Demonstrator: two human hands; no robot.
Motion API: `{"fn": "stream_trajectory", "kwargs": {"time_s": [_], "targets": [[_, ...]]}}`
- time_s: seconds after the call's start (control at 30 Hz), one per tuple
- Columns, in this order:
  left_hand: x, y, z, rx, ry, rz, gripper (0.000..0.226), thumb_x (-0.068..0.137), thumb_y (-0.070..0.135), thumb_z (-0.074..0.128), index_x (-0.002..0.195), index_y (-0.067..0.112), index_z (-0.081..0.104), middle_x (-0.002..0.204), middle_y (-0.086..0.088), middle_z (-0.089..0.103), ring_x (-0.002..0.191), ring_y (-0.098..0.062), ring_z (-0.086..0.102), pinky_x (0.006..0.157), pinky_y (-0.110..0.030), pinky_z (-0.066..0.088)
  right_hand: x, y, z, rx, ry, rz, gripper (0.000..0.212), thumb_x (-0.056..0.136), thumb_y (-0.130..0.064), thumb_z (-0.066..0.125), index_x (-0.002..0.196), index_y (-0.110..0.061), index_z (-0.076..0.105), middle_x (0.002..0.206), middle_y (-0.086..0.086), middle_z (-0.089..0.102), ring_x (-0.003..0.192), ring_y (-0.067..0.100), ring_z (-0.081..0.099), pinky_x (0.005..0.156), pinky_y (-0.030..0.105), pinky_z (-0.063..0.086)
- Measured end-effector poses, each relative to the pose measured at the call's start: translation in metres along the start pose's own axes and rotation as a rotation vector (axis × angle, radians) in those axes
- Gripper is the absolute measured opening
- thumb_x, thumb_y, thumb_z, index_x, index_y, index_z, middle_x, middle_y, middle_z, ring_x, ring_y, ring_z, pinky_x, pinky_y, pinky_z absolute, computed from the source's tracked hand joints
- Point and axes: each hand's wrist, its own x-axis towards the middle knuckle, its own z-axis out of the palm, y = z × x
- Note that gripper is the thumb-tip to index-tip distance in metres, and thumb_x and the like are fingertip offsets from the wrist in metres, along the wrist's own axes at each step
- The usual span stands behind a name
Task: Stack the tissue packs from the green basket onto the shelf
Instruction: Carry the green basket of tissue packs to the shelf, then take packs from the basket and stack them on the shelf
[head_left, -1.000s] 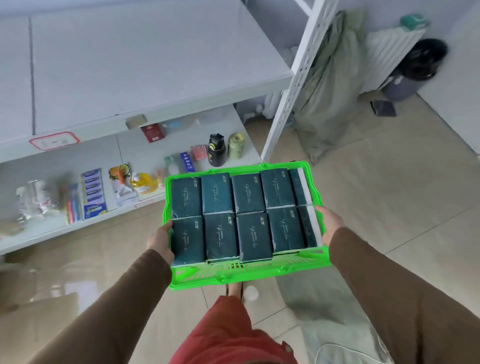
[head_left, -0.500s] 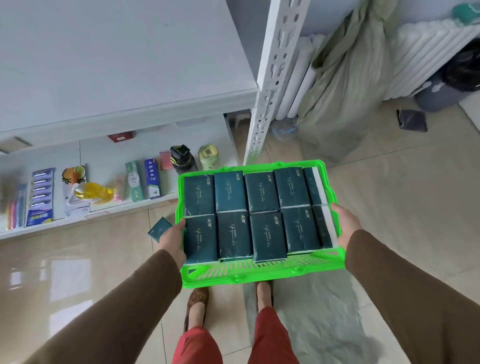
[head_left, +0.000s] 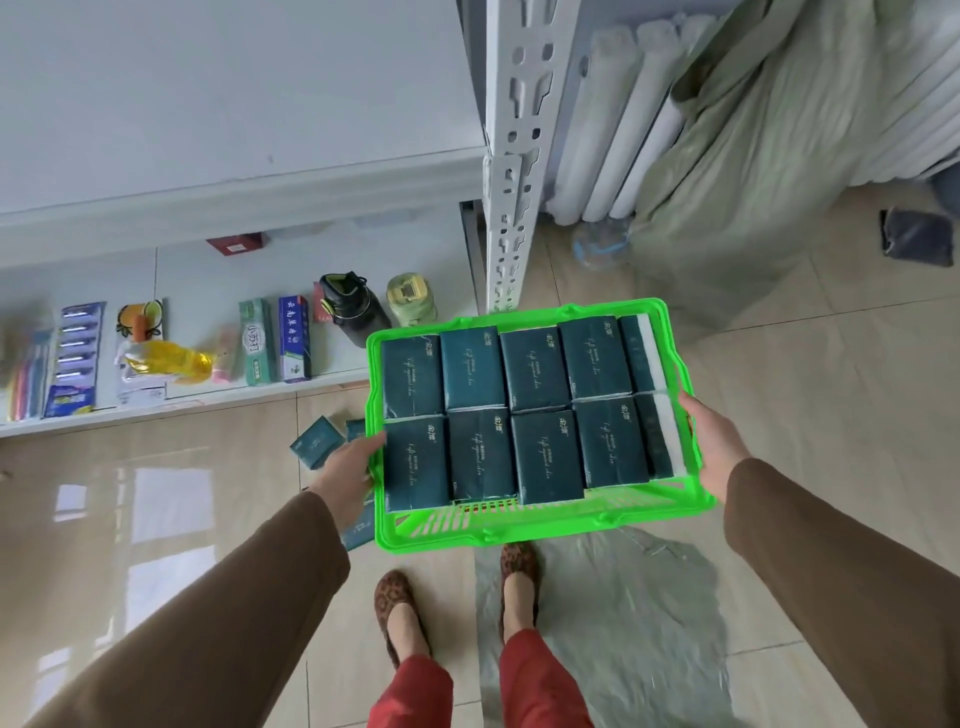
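Note:
I carry a bright green basket (head_left: 540, 527) at waist height above the tiled floor. Several dark teal tissue packs (head_left: 537, 410) fill it in two rows, with two packs on edge at its right end. My left hand (head_left: 348, 475) grips the basket's left rim, and my right hand (head_left: 714, 449) grips the right rim. The white shelf (head_left: 234, 104) spreads to the upper left, its top board bare. A few more teal packs (head_left: 314, 444) lie on the floor beside my left hand.
The lower shelf board (head_left: 187, 400) holds toothpaste boxes, toothbrush packs, a black bottle (head_left: 353, 309) and a green jar. A white perforated post (head_left: 511, 156) stands ahead. A grey-green sack (head_left: 753, 156) leans on a radiator at right. Clear plastic sheeting (head_left: 613, 623) lies under my feet.
The view has tilted down and shifted right along the shelf; the basket stays level in both hands. Teal packs on the floor and my feet have come into sight.

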Motion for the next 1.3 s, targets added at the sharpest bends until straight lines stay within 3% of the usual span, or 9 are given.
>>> {"fn": "stream_trajectory", "kwargs": {"time_s": [0.13,0.23,0.37,0.5,0.63,0.73,0.83,1.0,1.3], "targets": [[-0.003,0.006,-0.012,0.316,0.012,0.071,0.055,0.085,0.033,0.072,0.134,0.015,0.054,0.122,-0.003,0.061,0.093,-0.016,0.056,0.078,-0.031,0.041,-0.045,-0.009,0.025,-0.422,0.317,-0.341,0.063,0.084,-0.041,0.061,0.138,-0.009,0.051,0.136,0.021,0.056,0.127,0.040,0.049,0.108,0.047,0.039],[-0.011,0.032,-0.006,0.579,0.099,0.341,0.066,0.082,0.029,0.076,0.139,0.018,0.045,0.133,-0.006,0.052,0.095,-0.018,0.057,0.081,-0.034,0.048,-0.108,-0.018,0.079,-0.157,0.094,-0.495,0.044,0.092,-0.020,0.058,0.135,-0.014,0.054,0.128,0.005,0.058,0.119,0.021,0.054,0.105,0.036,0.041],[-0.011,0.077,0.011,1.125,0.100,0.747,0.077,0.079,0.030,0.077,0.145,0.018,0.039,0.143,-0.008,0.042,0.131,-0.027,0.039,0.110,-0.043,0.034,-0.162,-0.020,0.176,0.237,-0.329,-0.138,0.025,0.089,-0.005,0.056,0.076,-0.023,0.046,0.072,0.002,0.037,0.068,0.016,0.034,0.070,0.030,0.037],[0.002,0.109,0.035,1.545,0.014,0.935,0.092,0.072,0.039,0.082,0.145,0.012,0.033,0.140,-0.009,0.039,0.129,-0.028,0.037,0.104,-0.043,0.040,-0.171,-0.022,0.232,0.424,-0.307,0.229,0.006,0.098,-0.019,0.058,0.095,-0.015,0.056,0.079,0.001,0.046,0.068,0.009,0.046,0.099,0.031,0.043],[0.021,0.111,0.045,1.843,0.034,1.025,0.090,0.062,0.050,0.085,0.130,0.012,0.041,0.126,-0.006,0.045,0.115,-0.026,0.044,0.091,-0.040,0.045,-0.166,-0.033,0.256,0.470,-0.160,0.240,0.036,0.098,-0.016,0.057,0.133,-0.008,0.052,0.091,0.004,0.046,0.074,0.013,0.047,0.092,0.031,0.043],[0.029,0.107,0.050,1.883,0.000,1.038,0.091,0.060,0.049,0.087,0.128,0.011,0.040,0.122,-0.005,0.048,0.112,-0.026,0.048,0.092,-0.039,0.044,-0.158,-0.036,0.271,0.492,-0.118,0.237,0.038,0.097,-0.015,0.056,0.135,-0.011,0.051,0.088,0.003,0.043,0.089,0.021,0.048,0.076,0.031,0.043],[0.034,0.104,0.052,1.900,-0.036,0.990,0.095,0.059,0.044,0.089,0.131,0.011,0.036,0.122,-0.005,0.053,0.113,-0.027,0.053,0.093,-0.040,0.044,-0.140,-0.035,0.280,0.466,-0.074,0.231,0.026,0.096,-0.017,0.055,0.122,-0.012,0.055,0.079,0.000,0.043,0.063,0.016,0.039,0.056,0.025,0.033],[0.048,0.109,0.058,1.916,-0.114,0.929,0.107,0.055,0.039,0.091,0.139,0.011,0.029,0.126,-0.008,0.055,0.114,-0.032,0.055,0.093,-0.044,0.043,-0.123,-0.033,0.294,0.479,-0.082,0.248,0.053,0.096,-0.026,0.061,0.143,-0.007,0.044,0.141,0.010,0.048,0.106,0.026,0.056,0.087,0.033,0.043],[0.031,0.139,0.052,1.657,-0.146,0.844,0.089,0.066,0.048,0.083,0.140,0.021,0.039,0.122,-0.013,0.059,0.117,-0.034,0.049,0.096,-0.043,0.037,-0.139,-0.034,0.287,0.595,-0.086,0.195,0.047,0.080,-0.035,0.080,0.107,-0.014,0.049,0.093,-0.002,0.054,0.078,0.012,0.050,0.078,0.025,0.045]]}}
